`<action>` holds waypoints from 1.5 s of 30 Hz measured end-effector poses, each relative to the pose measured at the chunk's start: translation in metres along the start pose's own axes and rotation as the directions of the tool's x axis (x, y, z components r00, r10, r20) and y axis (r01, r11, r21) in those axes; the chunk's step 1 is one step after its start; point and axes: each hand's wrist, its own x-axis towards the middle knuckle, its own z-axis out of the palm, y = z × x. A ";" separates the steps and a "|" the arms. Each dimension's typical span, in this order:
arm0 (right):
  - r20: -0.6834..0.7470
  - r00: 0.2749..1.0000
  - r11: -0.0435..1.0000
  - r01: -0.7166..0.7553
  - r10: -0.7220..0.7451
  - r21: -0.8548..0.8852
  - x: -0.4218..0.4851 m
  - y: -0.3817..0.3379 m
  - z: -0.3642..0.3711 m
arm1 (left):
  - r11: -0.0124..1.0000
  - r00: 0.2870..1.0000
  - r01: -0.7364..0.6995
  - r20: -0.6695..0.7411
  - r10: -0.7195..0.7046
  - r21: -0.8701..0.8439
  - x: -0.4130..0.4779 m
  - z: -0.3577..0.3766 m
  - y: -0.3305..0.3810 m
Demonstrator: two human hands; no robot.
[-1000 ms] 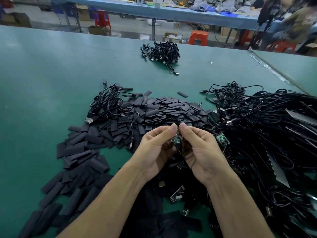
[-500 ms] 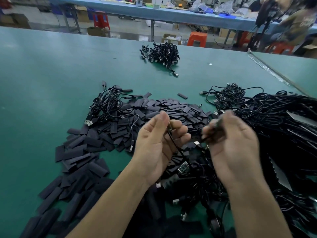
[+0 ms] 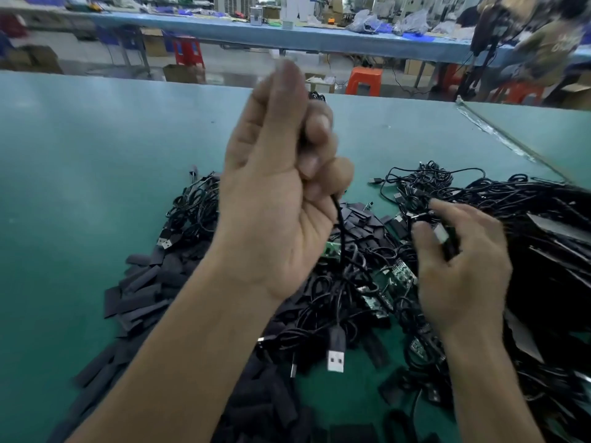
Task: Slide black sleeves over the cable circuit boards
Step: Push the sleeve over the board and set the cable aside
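Nearest, a plug [image 3: 335, 354] dangles from the cable [image 3: 339, 228] that the left hand [image 3: 278, 199] holds high, fingers [image 3: 316, 123] curled round it; because the cable runs down through the tangle [image 3: 351, 295], a further pull could snag it and drag boards [image 3: 399, 273] or sleeves [image 3: 140, 289] about. The right hand [image 3: 460, 276] pinches a dark piece [image 3: 444, 241] too blurred to name, and I judge that hold loose enough to slip. Boards lie in the tangle between the hands and sleeves are heaped left of it on the green desk [image 3: 80, 161], while beyond its far edge stand a blue bench [image 3: 319, 39], orange stools [image 3: 364, 79] and boxes [image 3: 180, 73].
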 end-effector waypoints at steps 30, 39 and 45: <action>0.256 0.945 0.843 0.036 -0.203 0.536 -0.019 -0.044 0.005 | 0.612 0.976 0.096 0.047 -0.214 0.785 -0.050 -0.077 -0.033; 0.411 0.864 0.800 -0.016 -0.291 0.600 -0.024 -0.048 0.009 | 0.688 0.973 0.155 0.011 -0.231 0.709 -0.053 -0.085 -0.039; 0.389 0.890 0.804 -0.046 -0.236 0.592 -0.027 -0.039 0.013 | 0.710 0.993 0.119 -0.081 -0.087 0.694 -0.054 -0.088 -0.041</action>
